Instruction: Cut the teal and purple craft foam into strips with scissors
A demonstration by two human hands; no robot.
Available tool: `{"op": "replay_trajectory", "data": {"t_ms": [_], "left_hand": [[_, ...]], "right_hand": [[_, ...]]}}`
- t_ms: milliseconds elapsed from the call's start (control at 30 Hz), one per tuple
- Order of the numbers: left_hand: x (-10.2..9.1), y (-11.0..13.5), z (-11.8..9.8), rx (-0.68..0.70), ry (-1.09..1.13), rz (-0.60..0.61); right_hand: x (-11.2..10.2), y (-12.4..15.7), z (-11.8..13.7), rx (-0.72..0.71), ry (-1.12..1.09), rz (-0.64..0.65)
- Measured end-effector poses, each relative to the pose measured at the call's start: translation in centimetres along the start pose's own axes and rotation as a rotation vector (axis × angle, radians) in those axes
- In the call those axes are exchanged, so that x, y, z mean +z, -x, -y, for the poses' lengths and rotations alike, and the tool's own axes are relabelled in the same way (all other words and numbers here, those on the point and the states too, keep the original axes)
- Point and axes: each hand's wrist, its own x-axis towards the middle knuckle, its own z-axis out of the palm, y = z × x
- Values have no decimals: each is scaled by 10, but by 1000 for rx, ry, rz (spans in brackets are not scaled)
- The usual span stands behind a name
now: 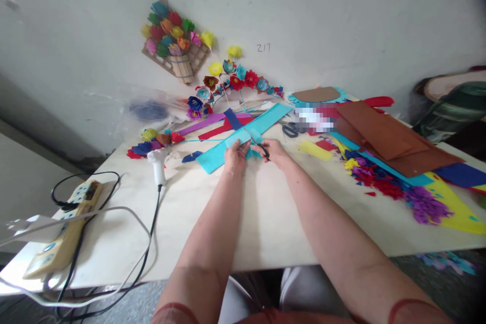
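**Item:** turquoise paper piece (253,153). It is held just above the table (266,223) near its far middle, between both hands, at the near edge of a long turquoise strip (243,137) that lies slantwise across the table.

**Left hand** (235,155): grip closed, fingers pinching the piece at its left side.

**Right hand** (275,152): grip closed around black-handled scissors (265,150), blades pointing into the piece. The blades are too small to tell whether they stand open or shut.

**Handling note (judgement):** the work looks like fine snipping. Keep the left pinch close to the cut line so the thin paper stays taut. Turn the paper rather than the scissors, take short bites, and keep the left fingertips out of the blade path.

**Beside it:** crossed purple, red and dark blue strips (228,122) just beyond. A second pair of scissors (290,130) is near the right hand.

**Further out:**
- Left: white glue gun (157,163) with its black cord, and a power strip (63,235) at the left corner.
- Far edge: paper flowers (235,78) against the wall.
- Right: brown sheets (379,136) and a heap of red and purple scraps (402,195).
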Motion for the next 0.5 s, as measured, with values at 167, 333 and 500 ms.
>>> {"op": "replay_trajectory", "data": {"t_ms": [167, 333, 500], "left_hand": [[2, 2, -1, 35, 14, -40], [2, 2, -1, 43, 19, -31], [2, 4, -1, 58, 27, -30]], "right_hand": [[0, 0, 0, 0, 17, -16], [0, -3, -3, -11, 4, -21], [-2, -6, -7, 5, 2, -42]]}}
